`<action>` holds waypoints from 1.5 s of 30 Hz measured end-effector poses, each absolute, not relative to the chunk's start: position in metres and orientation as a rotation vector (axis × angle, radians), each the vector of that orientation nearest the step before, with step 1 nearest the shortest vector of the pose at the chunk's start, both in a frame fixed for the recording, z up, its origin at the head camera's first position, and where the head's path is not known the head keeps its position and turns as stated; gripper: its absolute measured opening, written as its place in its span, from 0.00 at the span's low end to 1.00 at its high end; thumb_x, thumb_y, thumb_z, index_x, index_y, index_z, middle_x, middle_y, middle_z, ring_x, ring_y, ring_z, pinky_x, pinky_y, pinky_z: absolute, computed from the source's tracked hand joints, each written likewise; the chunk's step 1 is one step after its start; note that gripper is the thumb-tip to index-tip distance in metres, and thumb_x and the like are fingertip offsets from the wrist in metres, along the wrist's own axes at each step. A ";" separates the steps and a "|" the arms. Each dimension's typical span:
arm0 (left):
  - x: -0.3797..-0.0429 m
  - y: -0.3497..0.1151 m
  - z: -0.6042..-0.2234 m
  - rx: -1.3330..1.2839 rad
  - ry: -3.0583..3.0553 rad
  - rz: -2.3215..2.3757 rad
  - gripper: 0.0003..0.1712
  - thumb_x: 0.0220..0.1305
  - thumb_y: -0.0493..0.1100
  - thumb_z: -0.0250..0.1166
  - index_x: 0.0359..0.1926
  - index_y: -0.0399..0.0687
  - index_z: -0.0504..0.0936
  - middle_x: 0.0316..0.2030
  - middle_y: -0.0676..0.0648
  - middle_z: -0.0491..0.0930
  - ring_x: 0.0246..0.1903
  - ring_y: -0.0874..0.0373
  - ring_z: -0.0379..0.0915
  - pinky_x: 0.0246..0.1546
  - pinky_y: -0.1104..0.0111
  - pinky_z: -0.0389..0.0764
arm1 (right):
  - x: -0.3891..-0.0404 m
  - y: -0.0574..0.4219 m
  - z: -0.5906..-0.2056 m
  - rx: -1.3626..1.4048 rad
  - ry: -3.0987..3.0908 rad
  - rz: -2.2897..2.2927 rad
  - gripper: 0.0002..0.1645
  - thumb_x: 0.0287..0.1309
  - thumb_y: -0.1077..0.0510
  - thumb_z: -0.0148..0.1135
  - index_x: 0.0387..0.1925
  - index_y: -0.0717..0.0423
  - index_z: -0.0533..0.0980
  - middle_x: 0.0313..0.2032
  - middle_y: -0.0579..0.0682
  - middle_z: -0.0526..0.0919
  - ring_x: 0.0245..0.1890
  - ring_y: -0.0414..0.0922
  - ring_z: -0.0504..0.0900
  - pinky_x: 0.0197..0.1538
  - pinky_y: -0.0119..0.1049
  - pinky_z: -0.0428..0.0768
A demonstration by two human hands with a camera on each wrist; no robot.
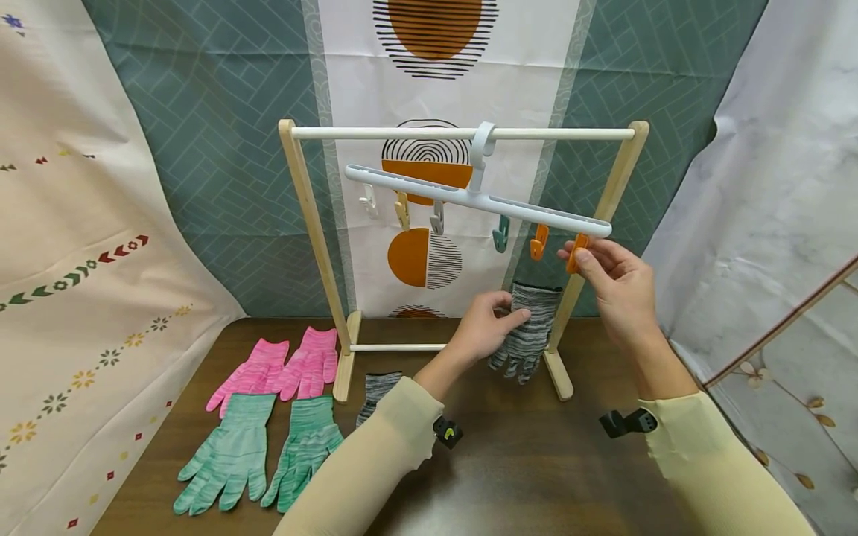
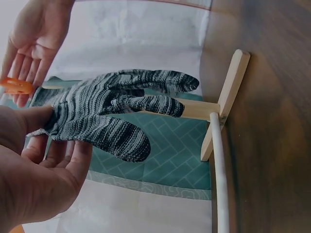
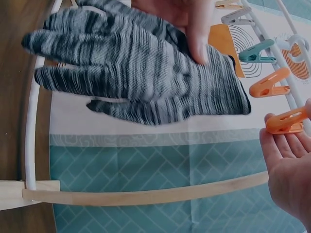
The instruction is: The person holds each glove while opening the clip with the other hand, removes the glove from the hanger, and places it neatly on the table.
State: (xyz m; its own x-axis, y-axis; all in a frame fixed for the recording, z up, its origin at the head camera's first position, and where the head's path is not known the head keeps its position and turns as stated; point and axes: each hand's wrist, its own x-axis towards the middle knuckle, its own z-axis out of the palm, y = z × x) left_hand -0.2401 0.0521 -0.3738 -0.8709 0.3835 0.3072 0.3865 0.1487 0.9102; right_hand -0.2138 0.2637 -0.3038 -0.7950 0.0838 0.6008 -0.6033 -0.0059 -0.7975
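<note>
My left hand [image 1: 488, 325] pinches a black-and-grey knit glove [image 1: 536, 320] near its cuff, between thumb and fingers. The glove hangs fingers down, just below the hanger's right end. With my right hand [image 1: 620, 286] I pinch the outermost orange clothespin [image 1: 577, 254], which hangs from the light-blue hanger [image 1: 536, 214]. That hanger tilts down to the right and hooks over the rack's white top bar [image 1: 402, 134]. In the right wrist view, the glove's cuff edge is close to a second orange clothespin [image 3: 270, 83], apart from it.
Further left on the hanger are a teal clothespin [image 1: 500, 234], a grey one [image 1: 437, 217], a yellow one [image 1: 402, 211] and a white one [image 1: 369, 201]. Pink gloves [image 1: 311, 363] and green gloves [image 1: 234, 447] lie at the table's left. Another grey glove [image 1: 380, 391] is partly behind my left sleeve.
</note>
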 end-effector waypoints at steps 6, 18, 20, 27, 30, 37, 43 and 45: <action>-0.235 0.042 -0.380 -0.759 -2.387 -1.918 0.08 0.74 0.42 0.69 0.39 0.41 0.85 0.32 0.53 0.79 0.32 0.61 0.71 0.34 0.70 0.71 | -0.214 0.264 -0.304 0.558 -1.760 1.897 0.21 0.73 0.65 0.65 0.63 0.71 0.78 0.52 0.63 0.88 0.51 0.50 0.89 0.57 0.34 0.83; -0.224 0.025 -0.392 -0.680 -2.402 -2.050 0.10 0.75 0.42 0.69 0.47 0.37 0.87 0.40 0.48 0.85 0.35 0.60 0.75 0.37 0.68 0.76 | -0.215 0.266 -0.305 0.552 -1.705 1.969 0.21 0.70 0.69 0.66 0.62 0.71 0.78 0.53 0.60 0.88 0.55 0.49 0.88 0.62 0.33 0.80; -0.223 0.022 -0.394 -0.674 -2.408 -2.053 0.11 0.75 0.42 0.69 0.47 0.37 0.87 0.40 0.48 0.84 0.36 0.60 0.74 0.37 0.68 0.76 | -0.215 0.266 -0.306 0.548 -1.704 1.965 0.21 0.70 0.70 0.66 0.62 0.72 0.78 0.54 0.60 0.88 0.55 0.49 0.87 0.62 0.33 0.80; -0.218 0.009 -0.406 -0.611 -2.463 -2.076 0.10 0.75 0.43 0.69 0.45 0.39 0.87 0.41 0.49 0.83 0.40 0.57 0.74 0.41 0.66 0.76 | -0.214 0.270 -0.312 0.540 -1.728 1.937 0.24 0.69 0.71 0.67 0.64 0.68 0.78 0.55 0.60 0.87 0.57 0.49 0.86 0.61 0.32 0.80; -0.216 0.003 -0.412 -0.571 -2.496 -2.099 0.10 0.75 0.44 0.69 0.45 0.40 0.86 0.42 0.48 0.82 0.43 0.54 0.74 0.41 0.64 0.75 | -0.212 0.272 -0.315 0.538 -1.730 1.930 0.25 0.69 0.71 0.66 0.65 0.68 0.77 0.55 0.60 0.87 0.56 0.47 0.87 0.60 0.31 0.80; -0.212 -0.010 -0.430 -0.496 -2.553 -2.142 0.11 0.75 0.44 0.69 0.41 0.39 0.81 0.37 0.48 0.77 0.38 0.55 0.69 0.38 0.63 0.71 | -0.206 0.274 -0.322 0.526 -1.767 1.895 0.26 0.69 0.71 0.67 0.66 0.69 0.76 0.56 0.59 0.87 0.57 0.45 0.86 0.59 0.30 0.80; -0.210 -0.019 -0.445 -0.417 -2.609 -2.141 0.11 0.75 0.44 0.69 0.40 0.40 0.79 0.37 0.48 0.76 0.38 0.54 0.69 0.39 0.61 0.71 | -0.200 0.277 -0.331 0.508 -1.816 1.851 0.26 0.69 0.70 0.67 0.67 0.68 0.76 0.58 0.61 0.86 0.58 0.45 0.86 0.59 0.28 0.80; -0.209 -0.022 -0.449 -0.393 -2.628 -2.137 0.13 0.76 0.44 0.68 0.37 0.43 0.76 0.33 0.49 0.74 0.34 0.56 0.67 0.37 0.62 0.69 | -0.198 0.277 -0.334 0.499 -1.836 1.830 0.26 0.70 0.69 0.67 0.67 0.67 0.76 0.58 0.60 0.86 0.58 0.43 0.86 0.59 0.28 0.80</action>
